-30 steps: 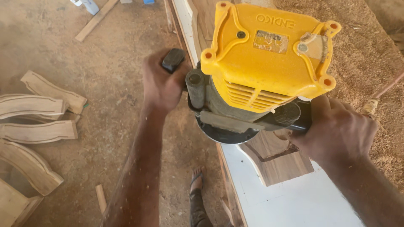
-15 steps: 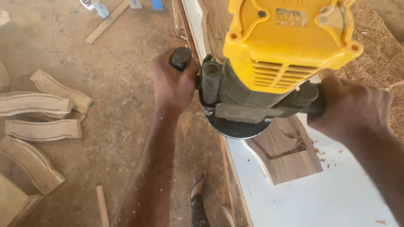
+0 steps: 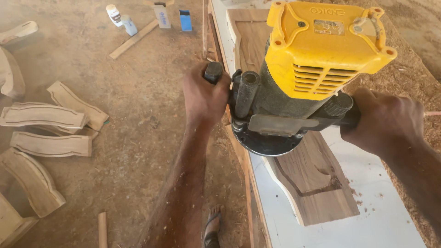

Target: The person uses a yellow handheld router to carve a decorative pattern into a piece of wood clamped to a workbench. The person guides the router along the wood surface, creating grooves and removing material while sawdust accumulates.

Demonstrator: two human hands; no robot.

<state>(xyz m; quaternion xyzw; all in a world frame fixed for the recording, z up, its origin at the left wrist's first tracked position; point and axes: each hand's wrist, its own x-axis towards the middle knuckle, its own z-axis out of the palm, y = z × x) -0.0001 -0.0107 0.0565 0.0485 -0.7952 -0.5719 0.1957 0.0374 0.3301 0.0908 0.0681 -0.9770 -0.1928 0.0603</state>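
At the bottom of the view a sandalled foot (image 3: 212, 227) stands on the dusty, sawdust-strewn dirt floor (image 3: 138, 138), just beside the edge of the white-topped counter (image 3: 367, 216). On the counter lies a long dark-brown wooden board with a curved edge and a routed groove (image 3: 317, 183), its near end cut square.

Above it, both hands grip a large power router with a yellow plastic motor cap and a grey-black metal body (image 3: 294, 92). Its round black base sits on the board, near the counter's left edge. The left hand (image 3: 204, 96) is wrapped tightly round the router's black left handle, whose knob end pokes out above the knuckles. The right hand (image 3: 383, 119) is closed in a fist round the right handle, which is mostly hidden by the fingers.

To the left, on the floor, lie several curved pale wooden pieces with shaped edges (image 3: 43, 117), well apart from the counter.

Farther off, the board runs on along the counter beyond the router, with a heap of sawdust (image 3: 409, 69) to its right. At the far end of the floor stand small white and blue containers (image 3: 128, 23) and a loose wooden strip (image 3: 133, 39).
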